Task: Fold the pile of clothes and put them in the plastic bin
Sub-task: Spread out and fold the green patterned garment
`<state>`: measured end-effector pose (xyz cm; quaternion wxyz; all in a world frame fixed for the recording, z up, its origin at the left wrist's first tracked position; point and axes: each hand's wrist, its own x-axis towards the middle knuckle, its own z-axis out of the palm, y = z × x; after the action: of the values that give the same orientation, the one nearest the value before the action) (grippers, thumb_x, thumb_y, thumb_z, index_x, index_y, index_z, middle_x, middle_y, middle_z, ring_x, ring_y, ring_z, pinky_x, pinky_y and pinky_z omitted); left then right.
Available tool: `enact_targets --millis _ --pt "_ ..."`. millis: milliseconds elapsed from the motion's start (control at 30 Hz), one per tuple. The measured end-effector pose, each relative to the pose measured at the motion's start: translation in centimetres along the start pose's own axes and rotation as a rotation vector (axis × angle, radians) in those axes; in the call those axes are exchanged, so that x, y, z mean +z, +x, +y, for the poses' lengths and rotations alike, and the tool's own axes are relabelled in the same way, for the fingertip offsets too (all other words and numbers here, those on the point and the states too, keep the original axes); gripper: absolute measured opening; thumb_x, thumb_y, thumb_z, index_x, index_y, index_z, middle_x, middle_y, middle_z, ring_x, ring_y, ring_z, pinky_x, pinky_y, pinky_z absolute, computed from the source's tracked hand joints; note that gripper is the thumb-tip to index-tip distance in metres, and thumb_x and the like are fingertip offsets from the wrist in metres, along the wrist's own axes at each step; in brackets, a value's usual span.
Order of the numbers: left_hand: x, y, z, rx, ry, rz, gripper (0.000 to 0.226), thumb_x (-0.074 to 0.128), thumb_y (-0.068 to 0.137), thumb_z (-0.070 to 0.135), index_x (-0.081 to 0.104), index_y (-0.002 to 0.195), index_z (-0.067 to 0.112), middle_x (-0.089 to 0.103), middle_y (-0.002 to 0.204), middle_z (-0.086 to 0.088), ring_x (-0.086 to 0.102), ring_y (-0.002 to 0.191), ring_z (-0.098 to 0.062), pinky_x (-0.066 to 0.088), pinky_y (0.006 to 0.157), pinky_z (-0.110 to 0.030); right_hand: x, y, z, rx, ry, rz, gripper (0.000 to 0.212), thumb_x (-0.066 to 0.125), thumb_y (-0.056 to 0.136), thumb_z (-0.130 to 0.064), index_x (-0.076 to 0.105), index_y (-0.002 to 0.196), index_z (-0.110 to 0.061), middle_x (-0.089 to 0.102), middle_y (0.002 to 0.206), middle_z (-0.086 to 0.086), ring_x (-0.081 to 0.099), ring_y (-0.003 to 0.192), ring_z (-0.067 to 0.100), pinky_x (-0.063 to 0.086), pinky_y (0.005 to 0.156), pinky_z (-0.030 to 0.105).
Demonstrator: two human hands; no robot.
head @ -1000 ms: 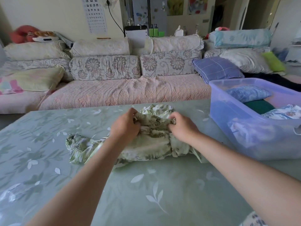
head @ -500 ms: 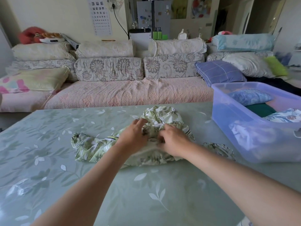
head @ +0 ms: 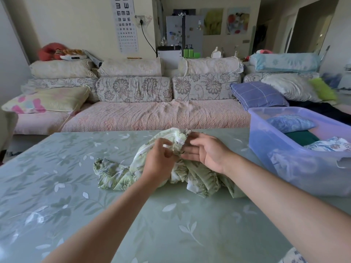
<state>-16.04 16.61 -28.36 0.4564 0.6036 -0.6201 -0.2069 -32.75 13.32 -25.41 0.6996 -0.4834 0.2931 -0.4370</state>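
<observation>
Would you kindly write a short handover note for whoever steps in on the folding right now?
Left hand: pinches a raised edge of the green floral garment.
Right hand: open, straight fingers against the same bunch.
The garment lies crumpled on the table, just left of the plastic bin.
Done: folded clothes already lie in the bin.
Left: spread and fold this garment, then place it in the bin.
</observation>
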Motion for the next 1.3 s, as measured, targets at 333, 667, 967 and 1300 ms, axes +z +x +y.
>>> enact_targets --millis 333,667,967,1300 --pt "-4.7 0.6 4.1 -0.361 -0.567 -0.078 0.036 0.025 0.099 -0.003 0.059 0.093 0.008 0.064 0.069 -0.01 0.061 0.045 -0.016 0.048 0.037 -0.025 -1.2 -1.2 2.8 -0.119 -1.047 0.124 0.084 0.069 0.092 -0.035 0.015 0.154 -0.047 0.018 0.164 -0.012 0.027 0.146 0.015 0.035 0.115 0.041" --pt "-8.0 0.0 2.3 0.273 0.735 -0.177 0.048 0.059 0.077 -0.007 0.051 0.112 0.026 0.055 0.105 0.002 0.06 0.085 -0.017 0.049 0.057 -0.026 2.3 -0.2 3.7 -0.249 -1.082 0.366 0.012 0.058 0.094 -0.012 0.063 0.094 -0.023 0.064 0.091 -0.006 0.059 0.083 0.02 0.039 0.06 0.025" --pt "-9.4 -1.4 -0.3 -0.054 0.631 -0.756 0.077 0.026 0.083 -0.015 0.047 0.13 0.042 0.052 0.109 0.0 0.052 0.074 -0.021 0.04 0.053 -0.027 1.1 -1.1 1.6 0.148 -1.643 0.018 0.045 0.04 0.086 0.005 0.066 0.107 -0.025 0.058 0.115 -0.002 0.061 0.081 0.022 0.052 0.067 0.033" --pt "-7.2 -2.3 1.2 -0.433 0.178 -1.274 0.043 0.047 0.096 0.046 0.059 0.129 0.021 0.07 0.119 -0.003 0.071 0.093 -0.028 0.056 0.068 -0.03 2.4 -2.4 0.3 0.94 -0.953 -0.542 0.054 0.038 0.095 -0.05 0.069 0.112 -0.009 0.075 0.088 0.006 0.069 0.063 0.025 0.048 0.048 0.025"
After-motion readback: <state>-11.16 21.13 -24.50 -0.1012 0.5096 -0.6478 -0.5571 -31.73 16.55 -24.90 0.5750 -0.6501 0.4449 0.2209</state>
